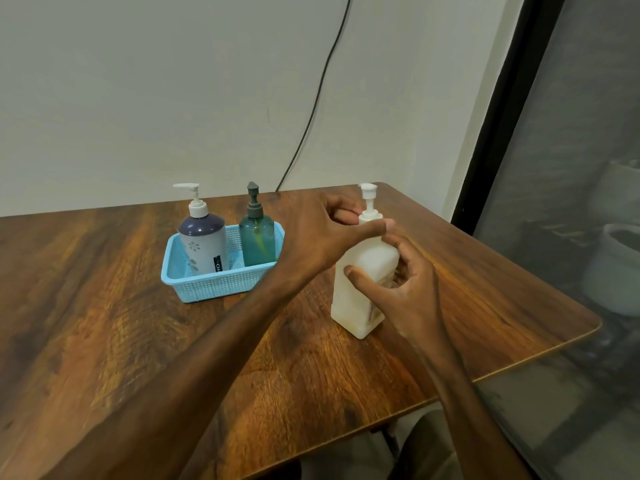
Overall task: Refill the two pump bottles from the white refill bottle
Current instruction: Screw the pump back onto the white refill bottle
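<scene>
Near the far edge of the table [104, 306] sits the blue basket [214, 289]. Two pump bottles stand upright in it: the grey-and-navy bottle [204, 244] at its left end, nozzle pointing left, and the green bottle [258, 242] at its right end. My left hand [322, 230] reaches across, thumb and fingers curled round the pump collar of the white refill bottle [356, 289]. It stands upright toward the table's right edge, long axis vertical, pump on top. My right hand [408, 292] wraps its body, thumb on the front face.

Wooden table [104, 306]: blue basket [214, 287], white refill bottle [351, 306].
</scene>
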`<action>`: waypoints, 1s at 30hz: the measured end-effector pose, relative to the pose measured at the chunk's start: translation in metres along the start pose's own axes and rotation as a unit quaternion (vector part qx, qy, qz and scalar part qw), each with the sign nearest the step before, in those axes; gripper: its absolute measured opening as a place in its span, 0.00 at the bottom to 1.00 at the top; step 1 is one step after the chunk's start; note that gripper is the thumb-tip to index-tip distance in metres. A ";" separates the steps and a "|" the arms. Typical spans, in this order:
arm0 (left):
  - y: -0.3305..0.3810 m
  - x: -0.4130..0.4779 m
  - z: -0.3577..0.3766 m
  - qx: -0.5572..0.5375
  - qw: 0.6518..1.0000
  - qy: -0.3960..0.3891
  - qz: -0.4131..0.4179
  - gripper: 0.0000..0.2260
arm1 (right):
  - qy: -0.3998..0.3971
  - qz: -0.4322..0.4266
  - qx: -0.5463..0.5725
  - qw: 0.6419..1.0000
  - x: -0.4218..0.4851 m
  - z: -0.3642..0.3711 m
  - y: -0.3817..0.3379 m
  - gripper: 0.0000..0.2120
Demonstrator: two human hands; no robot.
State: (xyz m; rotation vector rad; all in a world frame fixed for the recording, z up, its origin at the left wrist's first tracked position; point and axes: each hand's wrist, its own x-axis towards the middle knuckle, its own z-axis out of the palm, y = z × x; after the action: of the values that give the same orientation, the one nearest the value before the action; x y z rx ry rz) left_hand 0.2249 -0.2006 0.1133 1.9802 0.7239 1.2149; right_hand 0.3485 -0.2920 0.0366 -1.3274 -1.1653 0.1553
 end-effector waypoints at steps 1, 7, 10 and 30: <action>0.001 0.001 0.000 -0.001 1.000 0.007 0.003 0.16 | 0.000 0.002 -0.002 1.000 0.000 0.000 0.001 0.33; 0.001 0.005 -0.008 0.045 0.996 -0.076 0.016 0.16 | -0.004 0.011 -0.005 1.000 -0.002 -0.001 0.000 0.32; 0.004 0.009 -0.015 0.045 0.990 -0.127 0.033 0.14 | -0.005 0.003 -0.001 1.000 -0.002 -0.001 -0.004 0.30; 0.004 0.004 -0.004 0.038 0.999 -0.021 0.030 0.16 | -0.003 0.003 0.000 1.000 -0.002 -0.001 -0.001 0.36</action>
State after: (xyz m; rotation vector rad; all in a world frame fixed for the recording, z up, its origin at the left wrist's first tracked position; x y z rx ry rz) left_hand 0.2237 -0.1984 0.1197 2.0975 0.7030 1.1936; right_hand 0.3479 -0.2941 0.0363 -1.3316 -1.1671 0.1643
